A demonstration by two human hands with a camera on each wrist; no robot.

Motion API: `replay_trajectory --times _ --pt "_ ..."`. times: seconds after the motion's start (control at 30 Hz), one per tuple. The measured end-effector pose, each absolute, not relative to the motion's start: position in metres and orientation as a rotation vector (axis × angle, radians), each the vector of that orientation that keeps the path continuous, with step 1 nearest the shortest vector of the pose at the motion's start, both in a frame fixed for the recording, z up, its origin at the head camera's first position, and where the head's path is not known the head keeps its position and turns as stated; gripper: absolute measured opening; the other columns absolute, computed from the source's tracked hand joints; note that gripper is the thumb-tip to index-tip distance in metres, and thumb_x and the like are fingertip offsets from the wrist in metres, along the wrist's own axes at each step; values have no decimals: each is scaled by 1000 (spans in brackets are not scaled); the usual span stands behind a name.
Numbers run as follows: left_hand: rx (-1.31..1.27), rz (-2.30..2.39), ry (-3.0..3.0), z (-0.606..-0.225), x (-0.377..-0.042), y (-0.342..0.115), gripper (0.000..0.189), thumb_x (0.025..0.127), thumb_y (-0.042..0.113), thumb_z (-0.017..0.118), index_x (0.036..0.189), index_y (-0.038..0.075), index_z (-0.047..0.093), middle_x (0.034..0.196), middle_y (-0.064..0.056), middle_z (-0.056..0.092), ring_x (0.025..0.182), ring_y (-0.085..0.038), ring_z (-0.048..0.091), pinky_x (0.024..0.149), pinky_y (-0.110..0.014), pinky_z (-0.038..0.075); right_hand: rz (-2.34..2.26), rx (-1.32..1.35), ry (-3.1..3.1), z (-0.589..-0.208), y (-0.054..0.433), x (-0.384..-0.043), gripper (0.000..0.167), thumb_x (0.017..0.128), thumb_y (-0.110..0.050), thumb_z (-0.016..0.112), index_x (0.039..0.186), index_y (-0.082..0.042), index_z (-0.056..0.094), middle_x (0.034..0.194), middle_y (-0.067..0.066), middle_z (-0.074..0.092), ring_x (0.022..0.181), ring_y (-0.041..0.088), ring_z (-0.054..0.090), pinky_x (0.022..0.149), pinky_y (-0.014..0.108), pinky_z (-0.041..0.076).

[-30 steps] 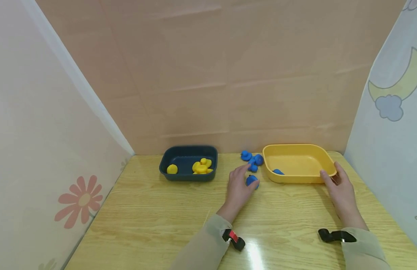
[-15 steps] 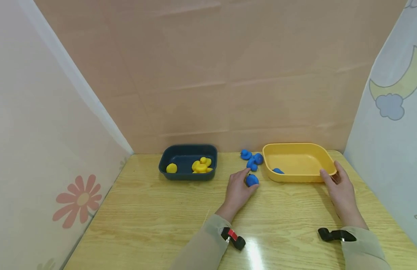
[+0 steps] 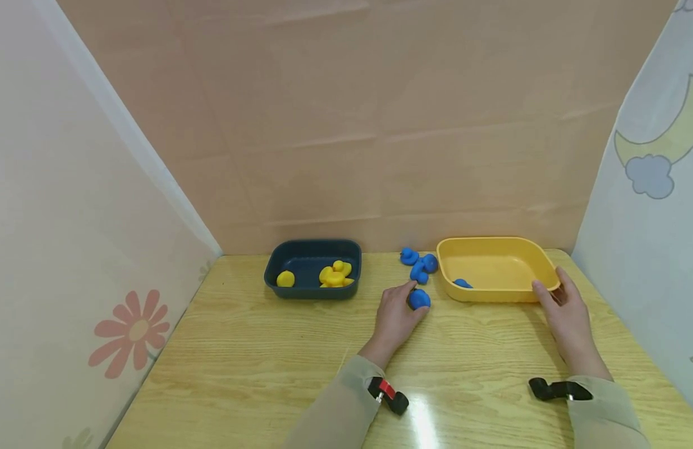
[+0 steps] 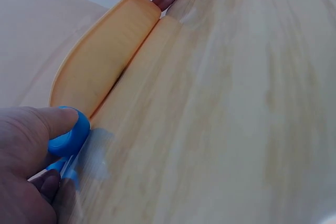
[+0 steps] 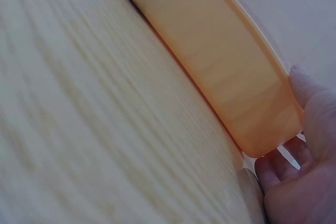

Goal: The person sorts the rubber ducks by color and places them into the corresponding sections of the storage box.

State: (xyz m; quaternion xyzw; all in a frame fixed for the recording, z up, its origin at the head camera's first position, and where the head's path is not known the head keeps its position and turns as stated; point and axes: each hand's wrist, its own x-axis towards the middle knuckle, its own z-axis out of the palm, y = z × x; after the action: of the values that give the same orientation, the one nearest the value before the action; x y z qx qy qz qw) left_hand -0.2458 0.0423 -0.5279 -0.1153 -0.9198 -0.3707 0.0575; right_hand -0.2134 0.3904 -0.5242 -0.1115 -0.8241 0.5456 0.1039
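My left hand (image 3: 395, 317) holds a blue rubber duck (image 3: 420, 299) between thumb and fingers, low over the wooden table. Up close in the left wrist view, the thumb (image 4: 59, 120) lies on the blue duck's rounded side, and the fingertips are below it. On the right, my right hand (image 3: 567, 321) grips the near right corner of the yellow tray (image 3: 494, 295), thumb at the rim and fingers around the outside. Inside that tray, near its left end, lies another blue duck (image 3: 463, 284). Several blue ducks (image 3: 419, 272) cluster just beyond my left hand, beside the tray.
A dark blue tray (image 3: 312, 294) stands at the back left with several yellow ducks (image 3: 336, 275) and a round yellow piece (image 3: 285, 279) in it. Behind both trays rises a brown paper-covered wall (image 3: 324, 156). Patterned white panels border the wooden table (image 3: 239, 362) on both sides.
The left thumb and fingers have come in around the blue duck, which has turned slightly in the hand. The right hand keeps its place on the yellow tray.
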Motion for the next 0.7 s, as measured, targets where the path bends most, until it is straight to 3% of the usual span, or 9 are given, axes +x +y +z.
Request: replay_trajectory --times 0.4,0.7 --pt "-373 -1095 -2786 -527 -245 42 61 100 31 86 155 16 65 144 -1 70 138 -26 58 116 -38 49 1594 -313 -2435 -528 394 -216 92 114 -53 54 179 -19 -3 182 21 1 166 46 11 109 0 25" --pt "-355 -1196 -2756 -527 -245 40 66 96 29 91 155 17 64 128 4 69 123 -18 59 104 -35 53 1607 -316 -2432 -528 394 -216 92 114 -54 54 179 -21 -3 183 21 1 166 45 11 110 1 27"
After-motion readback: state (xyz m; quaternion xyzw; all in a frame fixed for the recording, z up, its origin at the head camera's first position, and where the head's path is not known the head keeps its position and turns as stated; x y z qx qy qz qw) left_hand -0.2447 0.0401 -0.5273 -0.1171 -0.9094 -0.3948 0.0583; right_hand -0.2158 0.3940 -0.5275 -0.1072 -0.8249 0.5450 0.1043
